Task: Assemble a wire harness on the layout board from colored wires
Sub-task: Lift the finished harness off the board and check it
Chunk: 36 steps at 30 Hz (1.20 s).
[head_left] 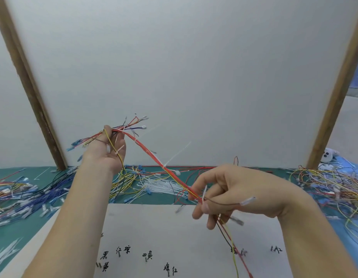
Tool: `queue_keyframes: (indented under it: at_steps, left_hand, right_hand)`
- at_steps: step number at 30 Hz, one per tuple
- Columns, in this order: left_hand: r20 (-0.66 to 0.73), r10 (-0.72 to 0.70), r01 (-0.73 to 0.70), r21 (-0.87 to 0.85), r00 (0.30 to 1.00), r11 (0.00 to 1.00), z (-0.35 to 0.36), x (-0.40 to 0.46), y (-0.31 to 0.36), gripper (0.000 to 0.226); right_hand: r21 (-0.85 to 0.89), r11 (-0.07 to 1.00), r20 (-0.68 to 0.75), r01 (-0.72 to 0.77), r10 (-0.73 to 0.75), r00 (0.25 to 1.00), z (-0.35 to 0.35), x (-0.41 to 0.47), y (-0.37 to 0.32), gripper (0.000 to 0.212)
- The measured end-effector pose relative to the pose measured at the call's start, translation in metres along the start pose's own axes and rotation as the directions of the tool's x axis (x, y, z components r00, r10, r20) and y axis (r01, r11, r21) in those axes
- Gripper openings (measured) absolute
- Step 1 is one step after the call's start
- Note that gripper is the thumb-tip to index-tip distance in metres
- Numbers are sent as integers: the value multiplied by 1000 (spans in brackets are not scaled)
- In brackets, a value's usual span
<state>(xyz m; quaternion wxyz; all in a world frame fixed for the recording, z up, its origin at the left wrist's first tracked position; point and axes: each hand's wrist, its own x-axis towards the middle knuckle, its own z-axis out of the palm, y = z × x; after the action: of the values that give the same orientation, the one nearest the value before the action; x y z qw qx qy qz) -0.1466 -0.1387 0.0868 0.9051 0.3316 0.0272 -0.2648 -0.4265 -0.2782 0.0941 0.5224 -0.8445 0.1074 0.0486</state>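
A tied harness bundle of mostly red wires, bound with white cable ties, stretches in the air between both hands. My left hand is raised, palm toward me, and grips the bundle's upper end, where loose red, yellow, black and blue wire ends fan out. My right hand is lower and pinches the bundle's other end; red, yellow and black tails hang below it, and a brown wire crosses its wrist. Beneath lies the white layout board with handwritten black labels near its front edge.
Piles of loose colored wires lie on the green mat at the left and right. White cable ties sit behind the board. A large white panel in a wooden frame stands upright at the back.
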Motion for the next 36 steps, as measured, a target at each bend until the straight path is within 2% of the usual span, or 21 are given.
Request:
queue_keyframes:
  at_steps: [6,10,14,20,24,29,32,34,36]
  left_hand:
    - [101,8,-20,121,995,992,8,-2,-4,20]
    - [213,-23,-12,160,977,987,8,-1,-4,15]
    - [350,22,-103,212,936,972,7,-1,-5,5]
    - [395,55,-232,419,917,878,3,-1,-7,30]
    - [415,22,-246,494,910,834,2,0,-7,26]
    - [390,-7,-212,514,921,831,1,-3,-6,11]
    - [375,-41,-173,519,926,837,7,-7,-5,17]
    - [360,-103,-87,474,927,876,11,-9,-4,23]
    - [358,-170,3,422,918,906,13,-11,-1,33]
  right_hand:
    - [-144,986,106,-84,99,989,7,2,-3,23]
    - [-205,964,99,-166,190,977,8,6,1,24]
    - [-223,951,89,-215,240,967,8,7,2,26]
    - [-198,955,89,-219,240,967,6,7,3,22]
    - [-155,973,144,-168,191,971,5,6,2,19]
    - [-64,996,273,-57,72,959,9,4,-6,22]
    - [26,1000,304,1,-9,953,17,3,-14,30]
    - [8,1000,277,29,-30,961,28,4,-21,31]
    - [-121,992,281,41,-5,960,36,1,-30,28]
